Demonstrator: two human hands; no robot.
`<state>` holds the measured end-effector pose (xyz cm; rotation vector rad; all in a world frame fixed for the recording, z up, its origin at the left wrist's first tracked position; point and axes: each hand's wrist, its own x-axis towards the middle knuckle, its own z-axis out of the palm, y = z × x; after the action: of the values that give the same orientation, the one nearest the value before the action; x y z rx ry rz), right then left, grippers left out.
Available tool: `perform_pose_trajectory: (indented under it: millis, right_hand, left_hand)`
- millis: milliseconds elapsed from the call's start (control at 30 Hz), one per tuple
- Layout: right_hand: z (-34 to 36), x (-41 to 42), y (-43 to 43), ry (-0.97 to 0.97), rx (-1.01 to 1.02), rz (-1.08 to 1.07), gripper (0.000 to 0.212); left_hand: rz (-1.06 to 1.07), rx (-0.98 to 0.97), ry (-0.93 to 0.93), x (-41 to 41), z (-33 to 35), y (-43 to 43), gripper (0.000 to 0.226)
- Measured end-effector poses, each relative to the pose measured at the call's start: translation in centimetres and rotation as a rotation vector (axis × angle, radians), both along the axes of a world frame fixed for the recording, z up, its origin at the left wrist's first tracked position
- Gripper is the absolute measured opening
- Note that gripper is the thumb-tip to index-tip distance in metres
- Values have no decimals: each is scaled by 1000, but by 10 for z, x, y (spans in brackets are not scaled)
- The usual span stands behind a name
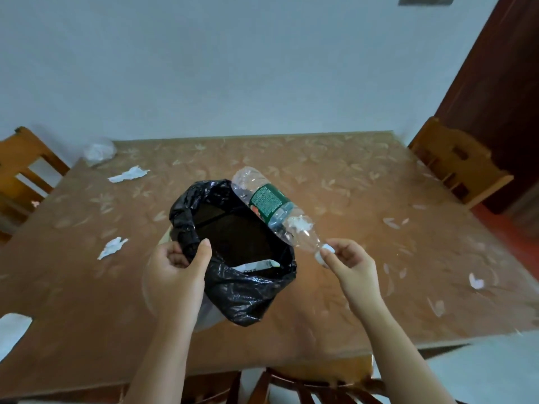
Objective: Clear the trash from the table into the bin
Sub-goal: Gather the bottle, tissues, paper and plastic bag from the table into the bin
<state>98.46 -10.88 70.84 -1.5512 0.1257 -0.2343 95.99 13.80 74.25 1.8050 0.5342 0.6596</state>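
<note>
The left hand (175, 272) is closed on the near-left rim of the bin (210, 316), thumb over the edge and fingers curled under the black bag (248, 290) that lines it. The right hand (347, 260) pinches the white cap of a clear plastic bottle (271, 205) between thumb and fingertips, the other fingers loosely curled. The bottle is crumpled and tilted, its base pointing toward the far edge of the surface (350, 301), its body over the bin's right rim. Its green label carries small white print too fine to read. The bin is near the middle of the surface, toward the near edge. Inside it lies a white wrapper (256, 265) with dark lettering that is not legible. Torn paper scraps lie near the left edge (112, 247) and toward the far-left corner (128, 174), where a clear crumpled bag (99, 153) also sits. Small white bits (476, 281) are scattered by the right edge.
</note>
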Motion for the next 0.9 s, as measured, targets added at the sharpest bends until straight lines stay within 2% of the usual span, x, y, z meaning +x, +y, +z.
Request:
perform_pose_trajectory:
  millis: [233,367,600,800,900]
  right_hand:
    - [12,-18,28,29,-131,134,15]
    - [21,-15,47,4,-294,211,18]
    - [24,-16,91,-2,-457,374,12]
    - [18,-19,114,-3,-560,405,14]
    - [13,-22,121,-31,-692,402,12]
  left_hand:
    - [21,-26,7,-24,-5,23,32]
    - [34,-37,8,-38,-6,33,36]
    - [8,-41,0,-62,-1,47,32]
    - [10,-112,-15,-80,-5,62,25]
    - [41,-107,-20,-87,-6,69,24]
